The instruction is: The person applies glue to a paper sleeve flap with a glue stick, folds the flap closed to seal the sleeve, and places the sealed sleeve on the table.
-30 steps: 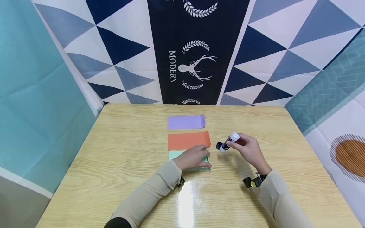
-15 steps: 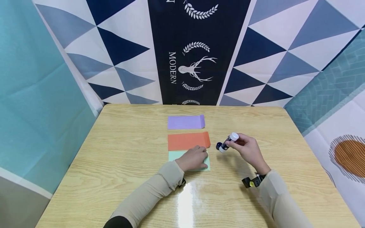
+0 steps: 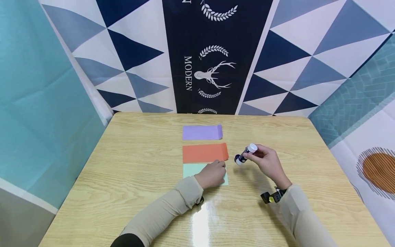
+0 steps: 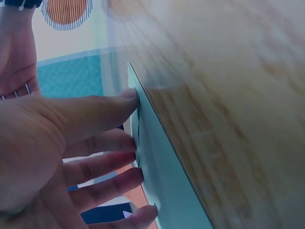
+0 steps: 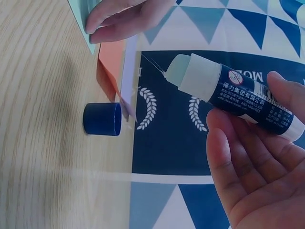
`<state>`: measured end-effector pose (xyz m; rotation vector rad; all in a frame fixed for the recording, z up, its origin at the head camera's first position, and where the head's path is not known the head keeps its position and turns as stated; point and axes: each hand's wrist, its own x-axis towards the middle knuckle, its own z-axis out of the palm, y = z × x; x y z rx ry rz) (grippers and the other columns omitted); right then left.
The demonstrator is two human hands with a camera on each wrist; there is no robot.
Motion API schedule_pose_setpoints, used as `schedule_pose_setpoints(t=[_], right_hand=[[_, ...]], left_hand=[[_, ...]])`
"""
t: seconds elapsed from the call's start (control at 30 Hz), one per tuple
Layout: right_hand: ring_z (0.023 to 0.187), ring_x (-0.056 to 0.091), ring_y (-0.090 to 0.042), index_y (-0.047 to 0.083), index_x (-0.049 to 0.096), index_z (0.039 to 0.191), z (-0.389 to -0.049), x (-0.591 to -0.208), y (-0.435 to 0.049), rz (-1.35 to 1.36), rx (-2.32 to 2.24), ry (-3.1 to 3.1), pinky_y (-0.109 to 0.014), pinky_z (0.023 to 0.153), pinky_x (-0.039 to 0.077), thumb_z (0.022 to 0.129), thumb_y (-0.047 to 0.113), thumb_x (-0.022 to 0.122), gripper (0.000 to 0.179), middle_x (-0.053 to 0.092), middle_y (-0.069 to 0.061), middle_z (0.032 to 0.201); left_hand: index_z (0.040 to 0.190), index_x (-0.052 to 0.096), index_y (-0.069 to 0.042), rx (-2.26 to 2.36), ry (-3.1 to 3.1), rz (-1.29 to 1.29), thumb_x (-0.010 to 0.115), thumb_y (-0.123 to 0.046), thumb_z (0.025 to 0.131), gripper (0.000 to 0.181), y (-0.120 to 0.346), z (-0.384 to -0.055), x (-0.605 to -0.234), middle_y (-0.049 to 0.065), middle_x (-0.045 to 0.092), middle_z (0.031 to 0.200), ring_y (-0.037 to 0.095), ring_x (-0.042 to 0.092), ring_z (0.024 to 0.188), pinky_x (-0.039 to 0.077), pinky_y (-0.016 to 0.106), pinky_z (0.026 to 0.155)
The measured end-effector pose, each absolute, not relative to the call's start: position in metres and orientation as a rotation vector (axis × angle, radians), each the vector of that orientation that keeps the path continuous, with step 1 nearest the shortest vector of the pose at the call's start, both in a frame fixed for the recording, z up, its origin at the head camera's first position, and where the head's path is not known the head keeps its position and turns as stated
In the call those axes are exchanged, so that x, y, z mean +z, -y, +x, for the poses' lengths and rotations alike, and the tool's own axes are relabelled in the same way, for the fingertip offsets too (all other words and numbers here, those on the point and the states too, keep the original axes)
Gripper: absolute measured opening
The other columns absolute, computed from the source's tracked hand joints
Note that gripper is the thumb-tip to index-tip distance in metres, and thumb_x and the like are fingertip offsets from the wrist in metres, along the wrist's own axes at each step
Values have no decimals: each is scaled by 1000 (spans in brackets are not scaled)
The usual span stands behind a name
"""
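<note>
My right hand [image 3: 270, 164] pinches an uncapped glue stick [image 5: 243, 93] between thumb and fingers. Pale glue sticks out of its white collar, with a thin strand trailing from the tip. The blue cap [image 5: 102, 119] stands on the table just below and beside it. Over the right end of a mint-green envelope [image 3: 192, 169] lies my left hand [image 3: 211, 174]. Its fingertips and thumb touch the paper along the flap edge in the left wrist view, with the fingers [image 4: 109, 169] spread apart. Part of the envelope is hidden under the hand.
Beyond the green envelope lie an orange envelope [image 3: 202, 153] and a purple envelope [image 3: 200, 132], both with flaps at the right end. All rest on a wooden table [image 3: 139, 164]. Patterned cloth [image 3: 210, 61] hangs behind the table's far edge.
The left hand's fingers and thumb have come down on the green envelope's flap, which stood slightly raised before and now lies flatter. The right hand and glue stick have hardly moved.
</note>
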<state>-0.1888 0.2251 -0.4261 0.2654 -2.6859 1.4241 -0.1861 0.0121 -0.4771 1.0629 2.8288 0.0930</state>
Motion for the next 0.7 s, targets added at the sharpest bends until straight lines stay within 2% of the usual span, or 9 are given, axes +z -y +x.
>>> schedule_pose_setpoints(t=[0.1, 0.27, 0.4, 0.47, 0.53, 0.63, 0.7], right_hand=[[77, 61, 4, 1, 71, 104, -188, -425, -224, 270, 1430, 2686, -16, 69, 51, 88, 25, 73, 29, 71, -11, 95], [77, 61, 4, 2, 71, 103, -189, -427, -224, 270, 1413, 2685, -15, 69, 51, 89, 26, 73, 28, 71, -2, 91], [77, 62, 4, 2, 71, 103, -190, -428, -224, 276, 1403, 2690, -15, 69, 51, 89, 26, 72, 28, 71, -6, 93], [77, 61, 4, 1, 71, 103, -190, -429, -224, 280, 1404, 2688, -15, 69, 51, 89, 26, 72, 28, 71, -10, 94], [77, 61, 4, 1, 71, 103, -190, -428, -223, 285, 1402, 2684, -15, 68, 51, 89, 25, 72, 28, 71, -11, 94], [76, 61, 4, 2, 71, 102, -191, -429, -223, 296, 1403, 2668, -16, 68, 51, 89, 25, 72, 26, 71, -5, 92], [76, 62, 4, 3, 72, 101, -192, -429, -224, 310, 1405, 2650, -16, 68, 51, 89, 24, 72, 25, 71, 2, 89]], left_hand=[[86, 70, -14, 79, -2833, 1075, 68, -29, 92, 17, -11, -185, -478, 2, 61, 122, 16, 56, 100, 50, 21, 73], [114, 67, -6, -25, -2819, 1115, 62, -35, 96, 35, -8, -184, -479, 4, 56, 123, 14, 51, 104, 48, 20, 81], [127, 61, -2, -38, -2789, 1110, 57, -37, 98, 45, -5, -183, -479, 5, 53, 128, 14, 48, 110, 45, 20, 91], [121, 65, -4, -25, -2794, 1114, 58, -37, 97, 42, -4, -184, -479, 4, 54, 130, 14, 50, 113, 45, 21, 94], [107, 71, -8, -16, -2813, 1138, 61, -37, 96, 33, -4, -185, -480, 4, 57, 131, 15, 53, 113, 46, 22, 96], [85, 73, -15, 18, -2840, 1172, 66, -36, 93, 24, -4, -187, -480, 2, 61, 130, 16, 58, 112, 45, 23, 98], [79, 73, -16, 34, -2850, 1191, 68, -35, 91, 23, -5, -188, -479, 0, 63, 127, 15, 59, 108, 46, 23, 96]])
